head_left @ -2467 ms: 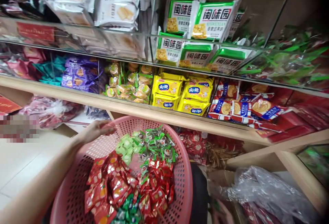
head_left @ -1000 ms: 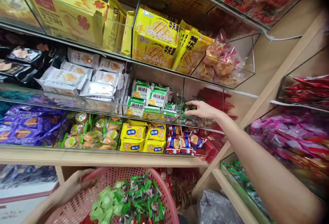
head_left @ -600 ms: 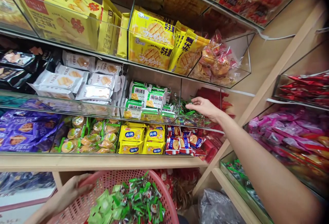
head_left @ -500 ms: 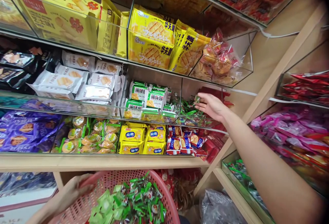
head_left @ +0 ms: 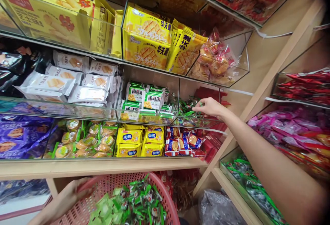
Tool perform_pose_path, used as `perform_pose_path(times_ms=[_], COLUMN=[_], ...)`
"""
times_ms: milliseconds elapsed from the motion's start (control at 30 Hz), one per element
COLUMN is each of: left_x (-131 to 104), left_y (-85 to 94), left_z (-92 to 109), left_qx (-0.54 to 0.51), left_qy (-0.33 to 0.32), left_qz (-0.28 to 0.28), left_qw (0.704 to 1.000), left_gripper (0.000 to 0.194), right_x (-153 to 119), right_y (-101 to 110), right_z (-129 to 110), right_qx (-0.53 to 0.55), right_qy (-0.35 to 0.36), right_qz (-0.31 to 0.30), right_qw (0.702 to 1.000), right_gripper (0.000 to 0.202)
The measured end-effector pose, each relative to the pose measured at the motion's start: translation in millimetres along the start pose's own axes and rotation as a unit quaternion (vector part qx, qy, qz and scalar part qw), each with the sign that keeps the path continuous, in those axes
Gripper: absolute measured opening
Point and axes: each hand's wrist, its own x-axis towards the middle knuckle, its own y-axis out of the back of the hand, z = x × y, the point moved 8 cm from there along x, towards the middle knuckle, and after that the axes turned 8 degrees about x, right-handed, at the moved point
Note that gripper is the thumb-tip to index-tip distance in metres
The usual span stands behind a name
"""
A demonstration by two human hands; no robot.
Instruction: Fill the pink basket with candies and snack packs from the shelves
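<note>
My left hand (head_left: 73,195) grips the rim of a pink plastic basket (head_left: 168,192) at the bottom of the view, fingers over its edge. Inside it lie light green packets (head_left: 107,207) and a heap of small candies in green and dark twist wrappers (head_left: 146,197). My right hand (head_left: 210,108) reaches over the front wall of a clear shelf compartment. Its fingertips are drawn together among similar green-wrapped candies (head_left: 189,105); whatever is between them is too small to make out.
Green-and-white snack packs (head_left: 152,100) sit left of my right hand. Yellow wafer packs (head_left: 146,51) fill the bin above, small red-and-blue packs (head_left: 184,144) the one below. A wooden upright (head_left: 257,84) and side shelves with pink packets (head_left: 278,121) stand on the right.
My right hand has lowered slightly into the candy compartment, its fingers coming closer together. My left hand stays on the basket. The whole view has shifted a little.
</note>
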Motion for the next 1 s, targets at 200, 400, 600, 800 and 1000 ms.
perform_pose_path(times_ms=[200, 400, 600, 800, 1000], left_x=[-5, -10, -10, -10, -11], left_y=[-4.2, 7.4, 1.5, 2.7, 2.4], left_z=[10, 14, 12, 15, 14], left_qx=[-0.091, -0.060, -0.068, -0.058, -0.046], left_qy=[-0.028, -0.005, -0.015, -0.024, -0.020], left_qz=[-0.047, -0.004, -0.044, -0.045, -0.048], left_qw=[0.994, 0.998, 0.997, 0.997, 0.998], left_gripper=[0.044, 0.046, 0.046, 0.047, 0.048], right_x=[8, 4, -3, -33, -71], right_y=[-18, -13, 17, 27, 24], right_z=[-5, -4, 16, 22, 27], right_qx=[-0.239, -0.169, 0.280, 0.607, 0.818], right_qy=[0.080, 0.086, -0.030, -0.071, -0.066], right_qz=[-0.039, -0.018, 0.056, 0.079, 0.060], right_qw=[0.967, 0.982, 0.958, 0.788, 0.568], right_gripper=[0.012, 0.008, 0.007, 0.011, 0.026])
